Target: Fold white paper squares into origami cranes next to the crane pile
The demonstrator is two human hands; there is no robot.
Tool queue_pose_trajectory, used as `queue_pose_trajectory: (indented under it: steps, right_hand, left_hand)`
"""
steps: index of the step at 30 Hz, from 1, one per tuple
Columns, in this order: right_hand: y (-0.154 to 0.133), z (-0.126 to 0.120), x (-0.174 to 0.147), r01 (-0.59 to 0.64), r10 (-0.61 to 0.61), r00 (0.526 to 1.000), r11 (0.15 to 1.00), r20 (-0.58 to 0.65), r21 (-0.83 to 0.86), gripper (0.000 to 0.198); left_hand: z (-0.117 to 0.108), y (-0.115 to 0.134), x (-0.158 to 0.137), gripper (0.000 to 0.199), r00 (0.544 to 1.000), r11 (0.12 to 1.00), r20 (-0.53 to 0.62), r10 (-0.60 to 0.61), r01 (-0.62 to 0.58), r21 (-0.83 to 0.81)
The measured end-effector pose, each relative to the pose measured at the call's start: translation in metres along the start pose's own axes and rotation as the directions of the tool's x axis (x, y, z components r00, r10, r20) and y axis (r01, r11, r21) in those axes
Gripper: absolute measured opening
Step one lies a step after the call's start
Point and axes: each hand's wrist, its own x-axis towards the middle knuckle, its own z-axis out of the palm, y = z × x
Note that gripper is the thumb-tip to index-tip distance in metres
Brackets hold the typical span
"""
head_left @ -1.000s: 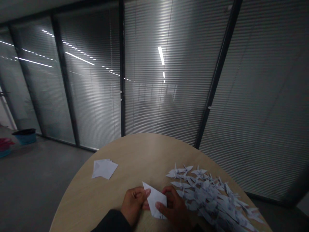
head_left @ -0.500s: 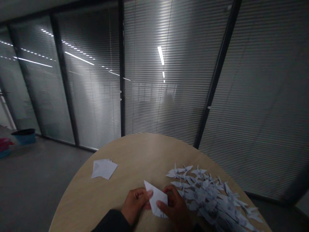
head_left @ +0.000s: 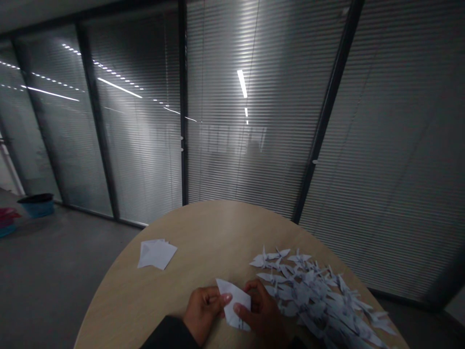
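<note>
Between my two hands is a small folded piece of white paper (head_left: 236, 295), pointed at its upper left and showing dark print near its lower edge. My left hand (head_left: 205, 308) pinches its left side, thumb on the front face. On the right side, my right hand (head_left: 263, 310) grips the paper with the thumb across the front and fingers curled behind. The finger parts behind the paper are hidden. Just to the right of my right hand spreads a heap of folded paper cranes (head_left: 312, 291).
A few flat white paper sheets (head_left: 158, 254) lie on the left of the round wooden table (head_left: 225, 218). Glass partitions with blinds (head_left: 247, 169) stand behind the table. A blue bucket (head_left: 38, 206) and a partly visible red item (head_left: 7, 216) are on the floor at left.
The paper has shifted slightly, its upper tip a little lower than before. Both thumbs have moved a little on its face. The cranes and flat sheets stay where they were.
</note>
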Motion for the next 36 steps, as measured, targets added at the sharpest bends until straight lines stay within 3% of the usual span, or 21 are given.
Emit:
queue_pose_trajectory:
  steps: [4, 12, 23, 32, 36]
  right_hand:
    - [0.0011, 0.0010, -0.0001, 0.043, -0.042, 0.999, 0.999, -0.030, 0.011, 0.034]
    - [0.0045, -0.0031, 0.0027, 0.078, -0.079, 0.995, 0.997, -0.068, -0.014, 0.033]
    - [0.0003, -0.0020, 0.0010, 0.068, -0.068, 0.998, 0.997, -0.010, 0.039, 0.035]
    - [0.0079, -0.0061, 0.0046, 0.078, -0.075, 0.991, 0.997, -0.110, 0.024, 0.040]
    - [0.0084, -0.0076, 0.0057, 0.075, -0.071, 0.993, 0.996, -0.096, 0.047, 0.042]
  left_hand:
    - [-0.0012, -0.0039, 0.0004, 0.054, 0.999, 0.994, -0.043, -0.014, 0.018, 0.107]
    - [0.0040, -0.0034, 0.0025, 0.064, 0.986, 0.982, 0.013, -0.169, 0.167, 0.089]
    - [0.0034, 0.0009, -0.0033, 0.062, 1.000, 0.988, 0.012, -0.026, 0.024, 0.151]
    - [0.0068, -0.0045, -0.0008, 0.060, 0.977, 0.980, 0.074, -0.201, 0.200, 0.016]
    - [0.0078, -0.0054, -0.0016, 0.062, 0.961, 0.967, 0.106, -0.255, 0.256, -0.003]
